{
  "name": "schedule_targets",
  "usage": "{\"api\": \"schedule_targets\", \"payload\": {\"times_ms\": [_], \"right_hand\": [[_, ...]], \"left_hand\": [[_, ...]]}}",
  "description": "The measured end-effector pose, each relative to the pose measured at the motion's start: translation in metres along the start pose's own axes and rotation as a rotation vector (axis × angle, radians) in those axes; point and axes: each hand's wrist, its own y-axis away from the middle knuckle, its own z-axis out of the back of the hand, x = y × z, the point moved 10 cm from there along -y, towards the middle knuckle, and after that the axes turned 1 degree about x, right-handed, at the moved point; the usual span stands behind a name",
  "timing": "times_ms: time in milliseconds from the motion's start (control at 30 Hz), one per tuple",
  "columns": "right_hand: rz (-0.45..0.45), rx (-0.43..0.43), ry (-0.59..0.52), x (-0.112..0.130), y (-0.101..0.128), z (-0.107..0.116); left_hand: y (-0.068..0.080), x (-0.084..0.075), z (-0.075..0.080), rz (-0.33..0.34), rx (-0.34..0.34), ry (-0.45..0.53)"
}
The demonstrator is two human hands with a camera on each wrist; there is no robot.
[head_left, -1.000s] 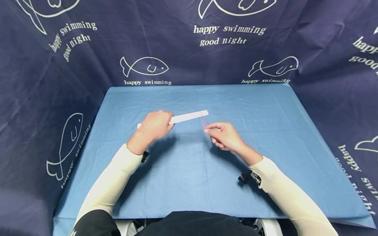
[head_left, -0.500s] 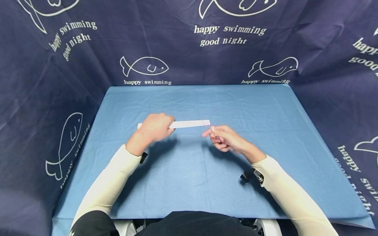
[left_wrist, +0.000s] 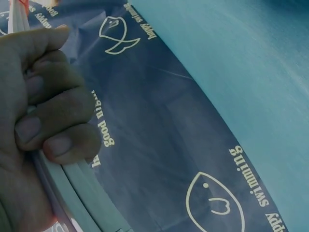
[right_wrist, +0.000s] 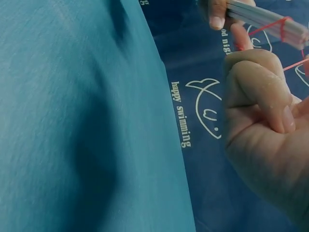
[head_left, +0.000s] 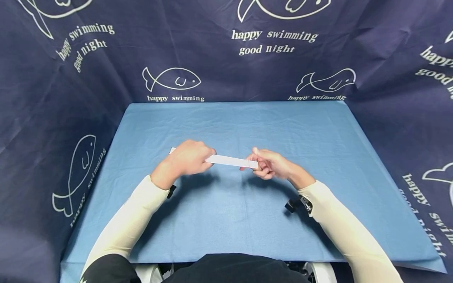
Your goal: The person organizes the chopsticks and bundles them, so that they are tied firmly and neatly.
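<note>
My left hand grips a bundle of flat white strips above the blue table, with its fingers curled round the strips. A thin red rubber band is looped round the right end of the bundle. My right hand is at that end, its fingers curled, and the band is stretched over them. Its grip on the band is partly hidden in the head view.
A blue cloth covers the table. Dark navy fabric printed with white fish and words hangs behind and on both sides. Black wrist straps show on the cream sleeves.
The bundle has come down and toward me, tilting so its right end is lower. My right hand has moved up to that end, and the stretched band has shortened.
</note>
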Motion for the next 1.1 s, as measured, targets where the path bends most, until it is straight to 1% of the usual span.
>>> {"api": "schedule_targets", "payload": {"times_ms": [100, 200, 267, 333, 433, 500, 600, 667, 700, 767, 867, 933, 1000, 1100], "right_hand": [[-0.039, -0.026, 0.007, -0.003, -0.007, 0.001], [-0.086, -0.091, 0.019, -0.005, -0.013, 0.004], [-0.119, -0.144, 0.016, -0.006, -0.016, 0.006], [-0.135, -0.179, 0.005, -0.006, -0.018, 0.007], [-0.123, -0.197, -0.027, -0.004, -0.021, 0.008], [-0.081, -0.180, -0.075, -0.002, -0.022, 0.007], [0.014, -0.153, -0.188, 0.001, -0.020, 0.008], [0.084, -0.153, -0.262, 0.003, -0.018, 0.010], [0.118, -0.162, -0.291, 0.004, -0.016, 0.012], [0.177, -0.196, -0.315, 0.006, -0.012, 0.016], [0.230, -0.243, -0.302, 0.009, -0.005, 0.021], [0.245, -0.271, -0.270, 0.010, -0.001, 0.023], [0.255, -0.294, -0.243, 0.010, 0.002, 0.024], [0.261, -0.344, -0.193, 0.010, 0.005, 0.026]], "left_hand": [[0.000, -0.009, 0.003, -0.043, -0.042, -0.025], [0.000, -0.016, 0.006, -0.075, -0.077, -0.038], [-0.001, -0.018, 0.008, -0.083, -0.097, -0.039], [-0.001, -0.019, 0.010, -0.083, -0.111, -0.034], [-0.001, -0.020, 0.013, -0.083, -0.124, -0.023], [-0.001, -0.019, 0.015, -0.079, -0.129, -0.014], [-0.001, -0.011, 0.017, -0.039, -0.125, -0.010], [-0.001, -0.002, 0.019, 0.008, -0.130, -0.008], [0.000, 0.004, 0.021, 0.038, -0.135, -0.005], [0.002, 0.015, 0.023, 0.098, -0.145, -0.006], [0.004, 0.028, 0.029, 0.182, -0.162, -0.002], [0.005, 0.034, 0.031, 0.220, -0.164, -0.003], [0.006, 0.037, 0.032, 0.242, -0.165, 0.000], [0.005, 0.040, 0.032, 0.254, -0.165, 0.006]]}}
